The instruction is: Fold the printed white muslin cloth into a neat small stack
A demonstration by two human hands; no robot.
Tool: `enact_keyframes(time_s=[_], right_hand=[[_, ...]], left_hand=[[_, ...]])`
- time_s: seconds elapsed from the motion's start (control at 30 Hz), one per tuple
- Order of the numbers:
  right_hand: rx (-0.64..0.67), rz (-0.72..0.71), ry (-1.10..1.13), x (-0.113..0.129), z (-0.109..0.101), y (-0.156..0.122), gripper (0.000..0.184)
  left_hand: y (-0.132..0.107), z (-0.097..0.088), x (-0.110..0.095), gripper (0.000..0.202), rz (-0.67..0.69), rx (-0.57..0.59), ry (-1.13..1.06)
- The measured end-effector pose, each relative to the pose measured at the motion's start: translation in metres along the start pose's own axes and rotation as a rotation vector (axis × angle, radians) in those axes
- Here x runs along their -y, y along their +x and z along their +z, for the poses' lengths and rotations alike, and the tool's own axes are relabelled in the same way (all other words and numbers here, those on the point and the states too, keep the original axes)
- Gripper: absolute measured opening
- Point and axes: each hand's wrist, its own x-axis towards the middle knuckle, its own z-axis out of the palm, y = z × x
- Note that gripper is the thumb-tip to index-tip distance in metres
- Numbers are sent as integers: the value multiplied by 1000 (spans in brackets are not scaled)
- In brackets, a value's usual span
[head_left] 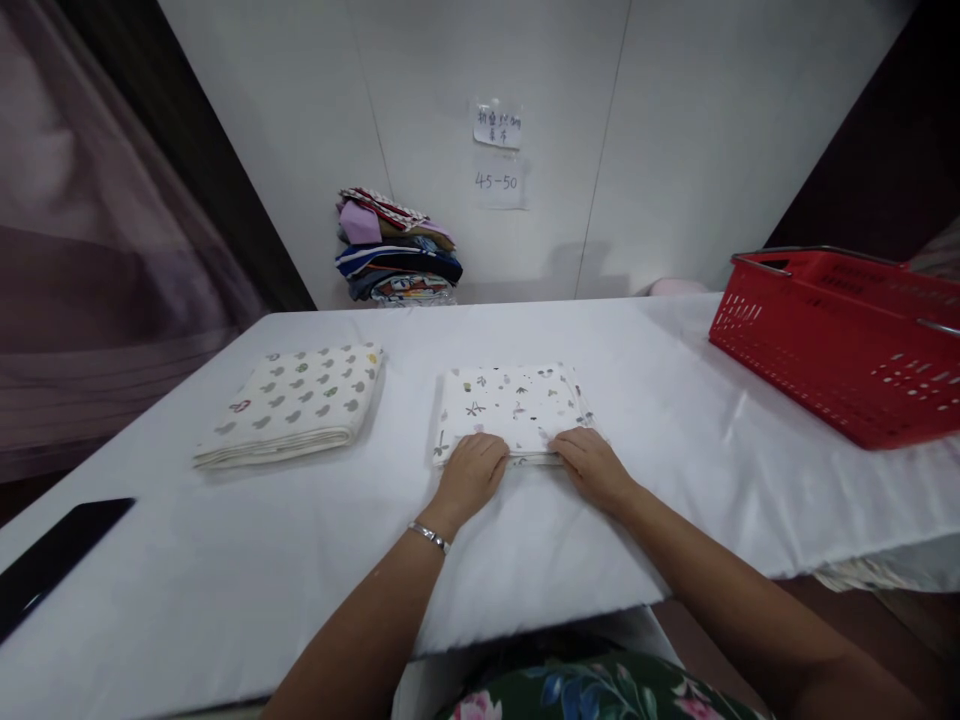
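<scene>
A white folded cloth point(521, 400) with small grey and green plant prints lies flat in the middle of the table. At its near edge, on the left, my left hand point(474, 470) grips the layers with fingers together on top; a silver bracelet circles that wrist. My right hand point(592, 465) pinches the same edge nearer the right corner. Both thumbs are mostly hidden. To the left lies a second folded cloth point(300, 395), cream with grey, green and red motifs, with no hand on it.
A red plastic basket point(832, 350) with metal handles stands at the right. Behind the table's far edge rises a stack of folded fabrics point(397, 250). A black flat device point(60, 555) lies front left. Handwritten paper notes point(497, 150) hang on the wall. The table point(247, 590) has a white covering.
</scene>
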Motion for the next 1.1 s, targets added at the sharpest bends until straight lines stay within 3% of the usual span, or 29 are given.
enact_keyframes(time_s=[0.33,0.6,1.1], right_hand=[[-61,7,-14,-3,-1,-1,23],[49,13,21,0,-7,-4,22],[33,20,-36,-6,-6,-6,25]], left_hand=[[1,0,0,17,-20,4,30],[1,-2,0,16,-18,9,-10],[1,-1,-1,17,-49,-2,-37]])
